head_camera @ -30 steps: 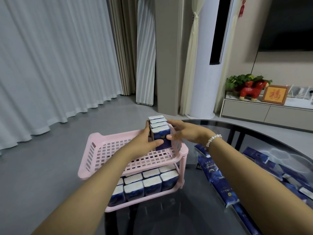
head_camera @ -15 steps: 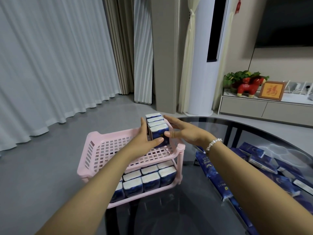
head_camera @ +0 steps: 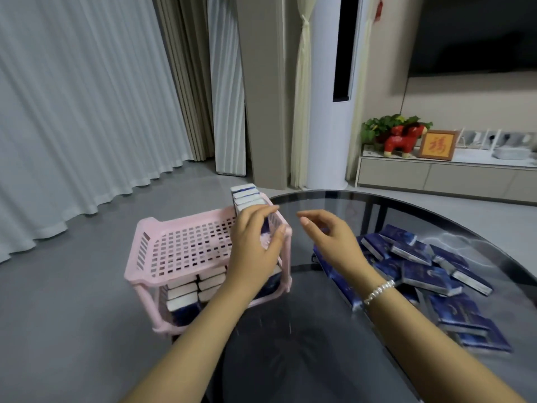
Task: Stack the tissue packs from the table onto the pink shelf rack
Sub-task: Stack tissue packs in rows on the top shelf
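Tissue packs (head_camera: 247, 197) are standing upright in a short row at the far right corner of the pink rack's (head_camera: 174, 251) top shelf, white edges facing up. Left hand (head_camera: 255, 245) is resting against the near end of that row, fingers curved over the closest pack and thumb lying at the rack's right corner post; motion blur is hiding whether it is really gripping or just touching. Lower shelf is holding more packs (head_camera: 191, 289) packed side by side, partly showing under the top shelf and behind the left forearm. Right hand (head_camera: 328, 237) is hovering just right of the rack, apart from it, fingers loosely curled and holding nothing, with a bead bracelet (head_camera: 377, 292) sitting on the wrist. Loose packs (head_camera: 421, 274) are lying in an untidy pile on the dark glass table (head_camera: 334, 359), right of the right hand and running down toward the near edge. Rack is sitting at the table's left edge. Beyond the table, a white tower unit (head_camera: 328, 97), a low cabinet (head_camera: 436, 175) carrying a red figurine (head_camera: 401, 141), and white curtains (head_camera: 72, 97) are standing on the grey floor.
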A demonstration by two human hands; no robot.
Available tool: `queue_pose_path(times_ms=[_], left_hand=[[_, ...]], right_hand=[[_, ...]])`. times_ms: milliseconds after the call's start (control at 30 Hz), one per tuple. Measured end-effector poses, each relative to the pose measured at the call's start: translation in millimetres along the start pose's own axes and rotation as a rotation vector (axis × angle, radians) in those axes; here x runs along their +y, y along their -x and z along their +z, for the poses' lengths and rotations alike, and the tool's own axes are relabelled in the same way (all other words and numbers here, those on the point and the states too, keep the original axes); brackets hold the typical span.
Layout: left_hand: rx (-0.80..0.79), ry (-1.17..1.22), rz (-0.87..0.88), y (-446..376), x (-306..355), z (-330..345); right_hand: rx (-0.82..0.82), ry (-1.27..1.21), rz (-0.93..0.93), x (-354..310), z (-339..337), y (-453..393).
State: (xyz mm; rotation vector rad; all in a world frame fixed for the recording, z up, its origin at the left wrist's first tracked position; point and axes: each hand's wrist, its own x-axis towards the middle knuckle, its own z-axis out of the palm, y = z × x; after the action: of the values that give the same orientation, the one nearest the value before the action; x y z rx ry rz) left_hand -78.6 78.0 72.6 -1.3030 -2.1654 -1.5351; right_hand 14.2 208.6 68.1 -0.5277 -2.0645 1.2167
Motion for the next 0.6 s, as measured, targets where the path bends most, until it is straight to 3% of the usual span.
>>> queue_pose_path(times_ms=[333,600], left_hand=[[-0.251,0.090,-0.170,75.1,34.3,65.2],[-0.590,0.078,-0.420,132.4,54.9,123.8]], right_hand=[[0.136,0.160,0.225,41.5,-76.1,106.9],[0.232,0.715,0.372,85.3,-117.2,182.4]])
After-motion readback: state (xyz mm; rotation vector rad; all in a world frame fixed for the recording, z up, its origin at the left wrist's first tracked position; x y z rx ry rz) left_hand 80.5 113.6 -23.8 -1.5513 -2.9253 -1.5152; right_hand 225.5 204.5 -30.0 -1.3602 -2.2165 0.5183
